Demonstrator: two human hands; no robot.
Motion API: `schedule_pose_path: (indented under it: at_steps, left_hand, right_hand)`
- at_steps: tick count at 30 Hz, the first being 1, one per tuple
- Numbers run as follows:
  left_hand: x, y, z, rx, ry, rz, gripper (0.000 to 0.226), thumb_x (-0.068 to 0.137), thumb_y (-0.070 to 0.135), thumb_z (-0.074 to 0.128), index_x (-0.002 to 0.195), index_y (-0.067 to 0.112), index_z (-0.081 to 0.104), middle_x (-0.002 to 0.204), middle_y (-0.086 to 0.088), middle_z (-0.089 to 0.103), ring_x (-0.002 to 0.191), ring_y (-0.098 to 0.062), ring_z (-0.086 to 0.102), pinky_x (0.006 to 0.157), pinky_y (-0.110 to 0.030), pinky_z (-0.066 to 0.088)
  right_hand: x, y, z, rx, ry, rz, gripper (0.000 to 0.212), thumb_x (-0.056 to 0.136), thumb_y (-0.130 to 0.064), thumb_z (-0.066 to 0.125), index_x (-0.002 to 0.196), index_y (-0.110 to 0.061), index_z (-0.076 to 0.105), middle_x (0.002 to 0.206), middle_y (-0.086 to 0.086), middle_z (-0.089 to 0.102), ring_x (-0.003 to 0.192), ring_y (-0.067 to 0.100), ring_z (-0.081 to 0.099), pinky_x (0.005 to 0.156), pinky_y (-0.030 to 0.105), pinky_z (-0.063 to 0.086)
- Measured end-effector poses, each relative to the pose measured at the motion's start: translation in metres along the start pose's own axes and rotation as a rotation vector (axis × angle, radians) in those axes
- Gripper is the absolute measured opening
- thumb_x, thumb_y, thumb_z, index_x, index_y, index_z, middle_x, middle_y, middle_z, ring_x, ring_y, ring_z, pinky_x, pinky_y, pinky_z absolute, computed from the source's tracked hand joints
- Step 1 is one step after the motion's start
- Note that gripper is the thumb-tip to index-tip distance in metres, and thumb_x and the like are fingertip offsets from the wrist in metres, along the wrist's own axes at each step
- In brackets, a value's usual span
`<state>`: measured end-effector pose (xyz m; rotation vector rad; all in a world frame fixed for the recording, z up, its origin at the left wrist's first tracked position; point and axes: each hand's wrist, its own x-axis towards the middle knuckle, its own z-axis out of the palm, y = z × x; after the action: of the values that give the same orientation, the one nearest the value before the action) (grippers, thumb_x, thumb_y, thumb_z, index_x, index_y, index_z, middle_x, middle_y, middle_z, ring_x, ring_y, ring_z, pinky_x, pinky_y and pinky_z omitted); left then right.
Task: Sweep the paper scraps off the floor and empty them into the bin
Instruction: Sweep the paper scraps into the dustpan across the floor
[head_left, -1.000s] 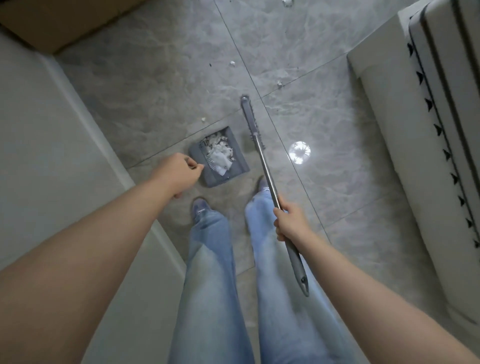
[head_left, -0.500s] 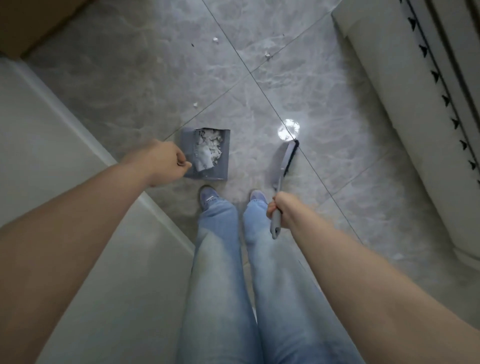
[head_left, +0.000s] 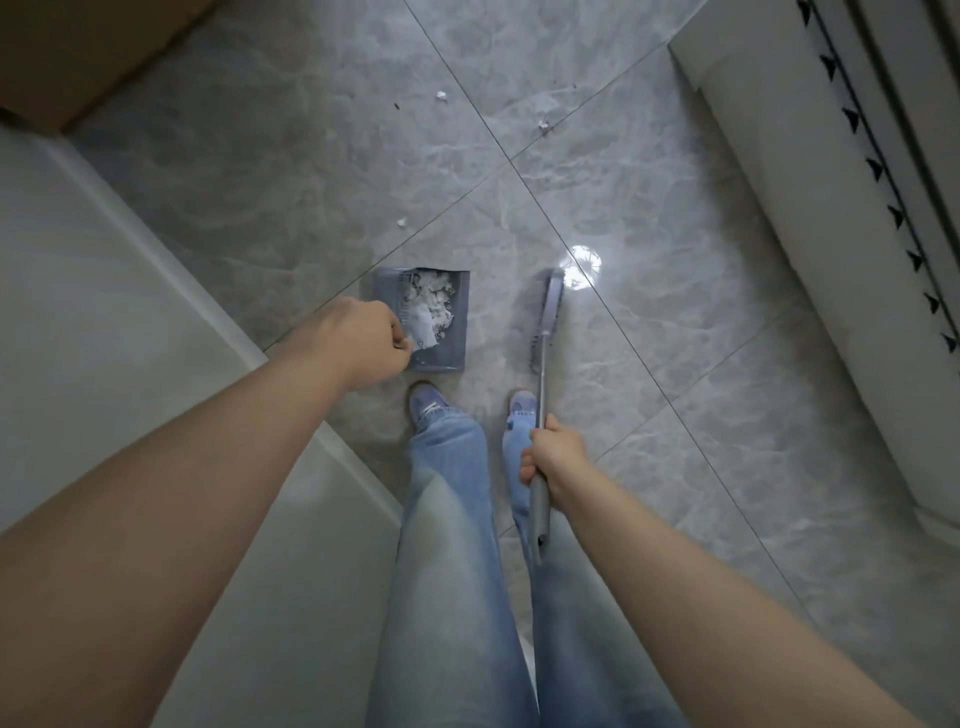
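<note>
Broom handle of grey plastic and metal (head_left: 540, 467) runs away from the person, its bristled head lying flat on the glossy grey marble-tile floor (head_left: 675, 322). Right hand (head_left: 553, 460) is fisted around it. Left hand (head_left: 363, 343), also fisted, holds the square grey plastic dustpan (head_left: 457, 332) heaped with crumpled white paper scraps (head_left: 428, 306); stray bits (head_left: 401, 223) lie beyond.

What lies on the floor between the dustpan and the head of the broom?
Nothing: in the head view, the stretch between the dustpan and the broom head is bare grey tile. The loose paper scraps lie farther away.
</note>
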<state>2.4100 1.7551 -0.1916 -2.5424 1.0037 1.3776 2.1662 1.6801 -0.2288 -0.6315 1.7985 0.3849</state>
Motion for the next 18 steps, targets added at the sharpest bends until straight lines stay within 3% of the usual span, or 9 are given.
schedule_pose_path:
  at_steps: [2,5,7,8,10,13,15,18]
  left_hand:
    - [0.000,-0.001,-0.002,-0.001,0.001,0.000,0.027,0.092,0.042,0.056,0.104,0.028,0.075,0.108,-0.010,0.071,0.100,-0.032,0.066,0.077,-0.030,0.048]
    - [-0.011,-0.018,-0.011,-0.044,-0.020,-0.050,0.024,0.092,0.043,0.057,0.100,0.028,0.075,0.107,-0.006,0.071,0.100,-0.030,0.065,0.077,-0.029,0.048]
    - [-0.024,-0.035,-0.018,-0.126,-0.031,-0.121,0.025,0.093,0.043,0.058,0.092,0.023,0.073,0.094,-0.005,0.071,0.089,-0.028,0.066,0.069,-0.027,0.043]
    - [-0.031,-0.044,-0.021,-0.204,-0.031,-0.170,0.027,0.093,0.043,0.059,0.090,0.019,0.072,0.087,-0.005,0.069,0.079,-0.028,0.065,0.066,-0.026,0.043]
    - [-0.041,-0.060,-0.027,-0.411,0.019,-0.266,0.027,0.094,0.042,0.059,0.088,0.017,0.068,0.077,-0.005,0.063,0.062,-0.026,0.058,0.060,-0.028,0.047]
    - [-0.048,-0.082,-0.035,-0.652,0.153,-0.391,0.025,0.093,0.039,0.062,0.082,0.017,0.065,0.071,-0.005,0.059,0.055,-0.020,0.052,0.046,-0.025,0.042]
    - [-0.044,-0.095,-0.039,-0.705,0.194,-0.445,0.025,0.092,0.039,0.062,0.077,0.019,0.064,0.070,-0.007,0.057,0.054,-0.019,0.051,0.041,-0.024,0.038]
    - [-0.031,-0.109,-0.040,-0.713,0.205,-0.472,0.032,0.093,0.039,0.062,0.066,0.020,0.058,0.065,-0.005,0.054,0.053,-0.020,0.052,0.042,-0.024,0.037]
  right_hand:
    - [0.009,-0.016,0.008,0.003,-0.042,0.059,0.038,0.097,0.001,0.028,0.119,-0.016,0.055,0.058,0.002,0.028,0.031,0.008,0.026,0.031,0.014,0.023]
    - [-0.005,-0.044,0.007,0.002,-0.141,0.092,0.040,0.101,-0.004,0.025,0.128,-0.017,0.050,0.045,-0.002,0.027,0.026,0.005,0.023,0.028,0.011,0.019]
    - [-0.022,-0.064,0.004,0.012,-0.173,0.069,0.034,0.104,-0.010,0.025,0.096,-0.029,0.051,0.039,-0.003,0.025,0.025,0.005,0.022,0.027,0.011,0.017]
    - [-0.031,-0.073,0.002,-0.012,-0.165,0.028,0.034,0.103,-0.009,0.026,0.085,-0.027,0.048,0.041,-0.002,0.025,0.025,0.006,0.022,0.028,0.012,0.018]
    - [-0.035,-0.086,0.004,-0.175,-0.097,-0.152,0.030,0.095,0.000,0.033,0.082,-0.020,0.051,0.051,0.001,0.029,0.031,0.012,0.027,0.033,0.015,0.024]
    - [-0.042,-0.111,0.015,-0.553,0.007,-0.413,0.027,0.081,0.004,0.032,0.069,-0.016,0.046,0.057,0.006,0.037,0.042,0.020,0.036,0.041,0.025,0.032]
    - [-0.045,-0.137,0.030,-0.708,0.022,-0.499,0.026,0.079,0.002,0.032,0.072,-0.017,0.048,0.062,0.009,0.042,0.045,0.023,0.041,0.041,0.026,0.037]
    - [-0.043,-0.172,0.061,-0.892,0.032,-0.579,0.028,0.084,-0.001,0.035,0.094,-0.017,0.056,0.072,0.014,0.050,0.047,0.025,0.049,0.037,0.022,0.040]
